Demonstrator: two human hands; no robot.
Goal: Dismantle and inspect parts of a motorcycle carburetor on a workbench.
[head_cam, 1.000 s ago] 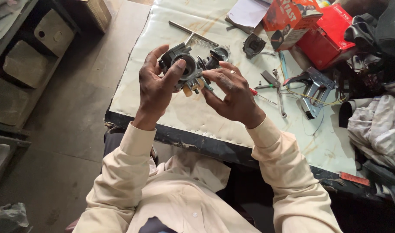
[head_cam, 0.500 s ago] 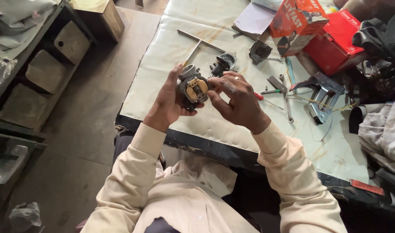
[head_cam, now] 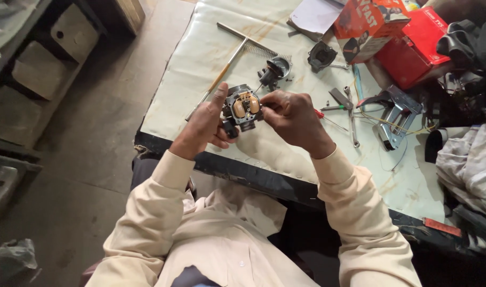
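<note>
The counter (head_cam: 200, 69) wears a pale, stained sheet over a dark front edge. On it lie a long T-shaped metal tool (head_cam: 237, 47), a small dark metal part (head_cam: 275, 69), another dark part (head_cam: 322, 55), a white sheet of paper (head_cam: 317, 13), two red cardboard boxes (head_cam: 407, 42), a red-handled screwdriver (head_cam: 328, 118), slim hand tools (head_cam: 346, 106), a bent metal bracket (head_cam: 394, 114) and crumpled cloth (head_cam: 468, 165) at the right.
</note>
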